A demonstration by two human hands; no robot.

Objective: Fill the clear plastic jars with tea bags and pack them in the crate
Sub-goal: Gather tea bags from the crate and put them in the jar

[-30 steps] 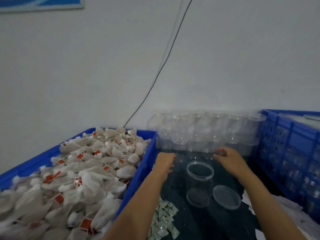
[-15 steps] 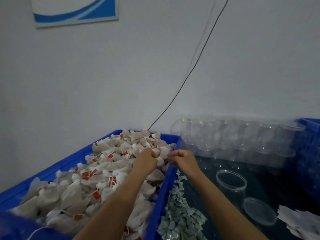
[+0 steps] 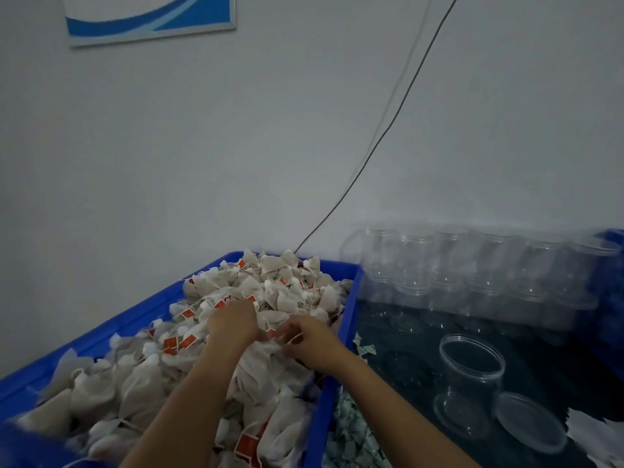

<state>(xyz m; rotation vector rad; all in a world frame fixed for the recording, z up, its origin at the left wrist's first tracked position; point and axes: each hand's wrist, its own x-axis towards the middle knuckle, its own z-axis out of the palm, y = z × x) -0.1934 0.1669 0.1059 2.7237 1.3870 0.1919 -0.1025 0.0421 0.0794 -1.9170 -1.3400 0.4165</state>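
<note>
Tea bags (image 3: 290, 292) under both curled hands, grip unclear; dark tabletop (image 3: 398, 352), grey wall (image 3: 202, 146).

Dim, bluish cast — soft blur, wide-angle edge bending.

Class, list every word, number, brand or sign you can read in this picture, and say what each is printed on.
None can be read.
Red tags on the tea bags: any print too blurred.
Wall poster: only a blue curve, no words showing.
Small packets beside the crate: too blurred.
</note>
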